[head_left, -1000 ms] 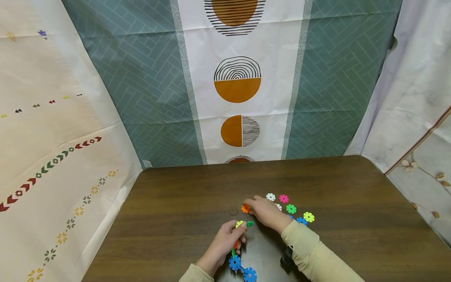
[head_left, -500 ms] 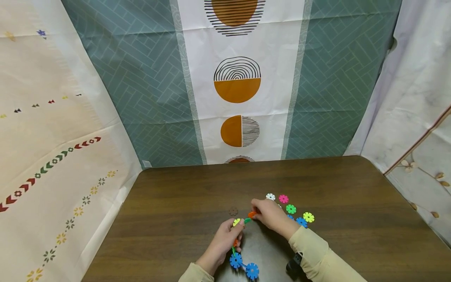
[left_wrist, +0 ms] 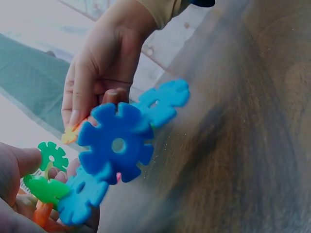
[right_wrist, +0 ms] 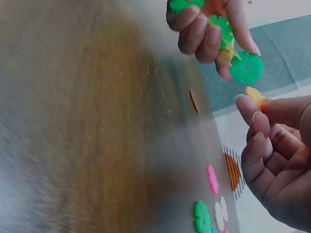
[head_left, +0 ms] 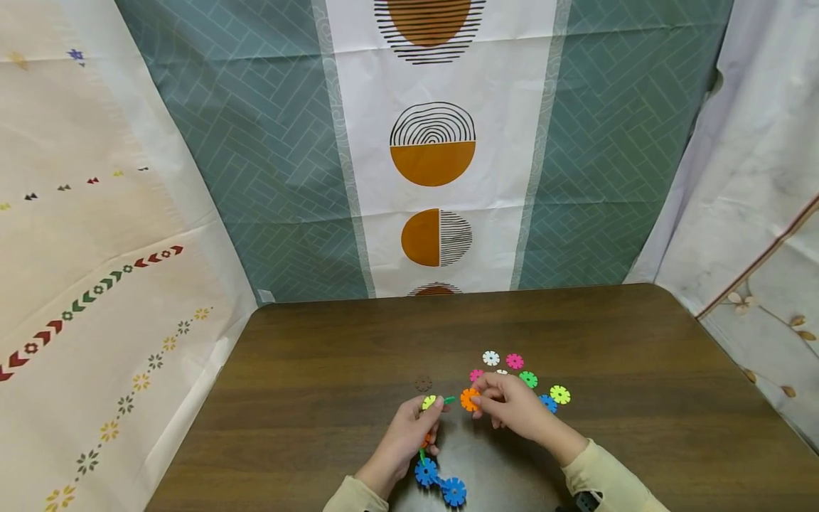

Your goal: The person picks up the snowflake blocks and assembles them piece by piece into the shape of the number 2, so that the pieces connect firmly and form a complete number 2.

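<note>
My left hand (head_left: pixel 404 432) grips a chain of slotted snowflake discs. Blue discs (head_left: pixel 454 492) hang from its lower end, one large in the left wrist view. A yellow disc (head_left: pixel 429 402) is pinched near the top, with a green disc (right_wrist: pixel 246 68) sticking out beyond the fingertips. Between thumb and index finger my right hand (head_left: pixel 517 409) pinches a loose orange disc (head_left: pixel 469 400), just right of that green disc. The right wrist view shows a small gap between the two. Part of the chain is hidden inside the left hand.
Loose discs lie on the brown table (head_left: pixel 320 370) behind and right of the right hand: white (head_left: pixel 490 358), pink (head_left: pixel 515 361), green (head_left: pixel 528 379), yellow (head_left: pixel 559 395) and blue (head_left: pixel 548 403). A dark brownish disc (head_left: pixel 424 383) lies behind the left hand. Cloth hangs beyond the table.
My right hand has picked the orange disc off the table, brought it close to the green end disc, then drawn slightly right and turned it face-on. The left hand stays nearly still.
</note>
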